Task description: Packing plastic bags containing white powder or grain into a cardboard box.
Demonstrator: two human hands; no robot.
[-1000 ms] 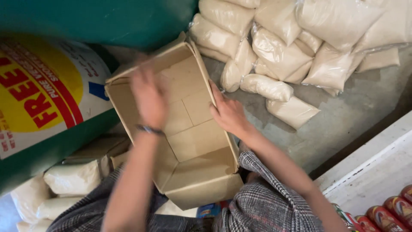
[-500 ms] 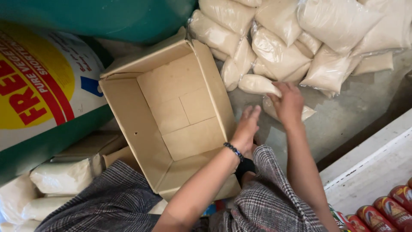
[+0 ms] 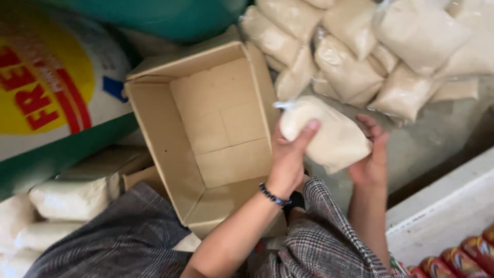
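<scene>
Both my hands hold one clear plastic bag of pale grain [image 3: 329, 135] just right of an open cardboard box [image 3: 154, 134]. My left hand [image 3: 288, 157], with a dark beaded bracelet on the wrist, grips the bag's left end, thumb on top. My right hand [image 3: 371, 157] cups its right end from below. The box is tilted toward me and has nothing inside; its folded bottom flaps show. The bag hangs above the box's right wall and the grey floor.
A heap of several similar bags [image 3: 370, 56] lies on the grey floor beyond. A large printed sack [image 3: 51, 98] stands left of the box. More bags [image 3: 67, 198] lie at lower left. A white ledge [image 3: 447, 211] and red packets [image 3: 463, 257] sit at lower right.
My hands left the box, reached right to the heap, and have lifted one bag off the floor toward the box. The view has shifted slightly.
</scene>
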